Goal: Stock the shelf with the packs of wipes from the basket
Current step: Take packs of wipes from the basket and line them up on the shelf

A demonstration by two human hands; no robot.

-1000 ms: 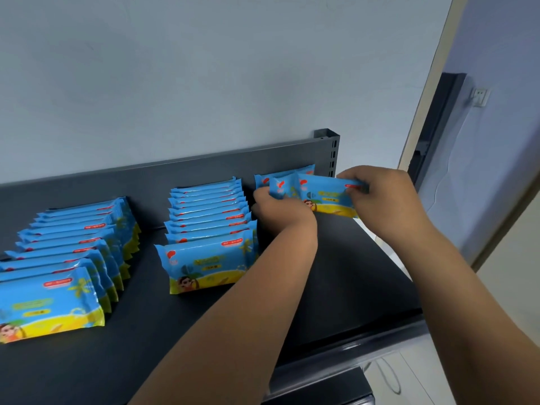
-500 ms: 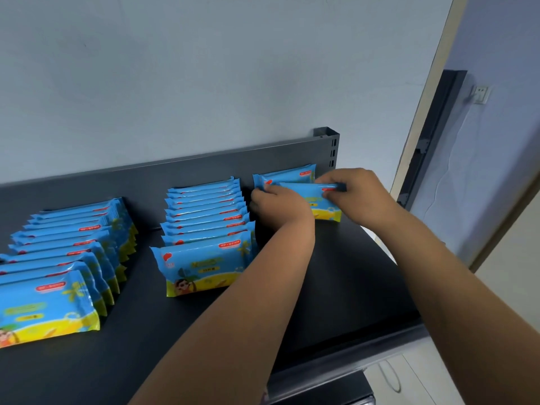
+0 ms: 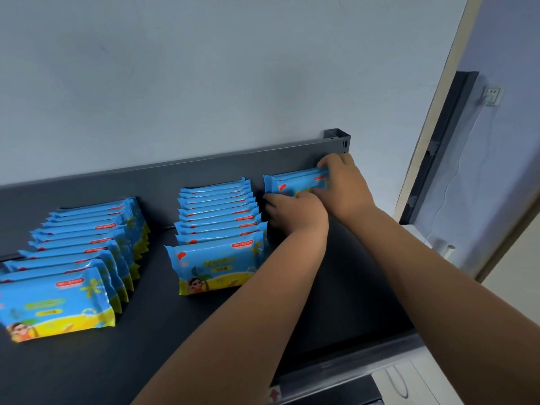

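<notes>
On the dark grey shelf (image 3: 344,293) stand rows of blue and yellow wipe packs. A left row (image 3: 73,258) and a middle row (image 3: 217,229) each hold several packs on edge. At the back right, against the shelf's rear wall, stand the packs of a third row (image 3: 295,184). My right hand (image 3: 343,185) grips the right end of these packs, fingers curled over their top edge. My left hand (image 3: 295,213) holds their lower left side from the front. The basket is out of view.
The shelf's upright post (image 3: 337,138) rises just behind my right hand. The shelf's front lip (image 3: 350,372) runs across the lower right. A pale wall is behind, and a dark door frame (image 3: 438,147) and wall socket (image 3: 492,96) lie to the right.
Both hands carried the pack back from above the shelf's right part and set it upright against the pack at the rear wall. The camera has tilted a little.
</notes>
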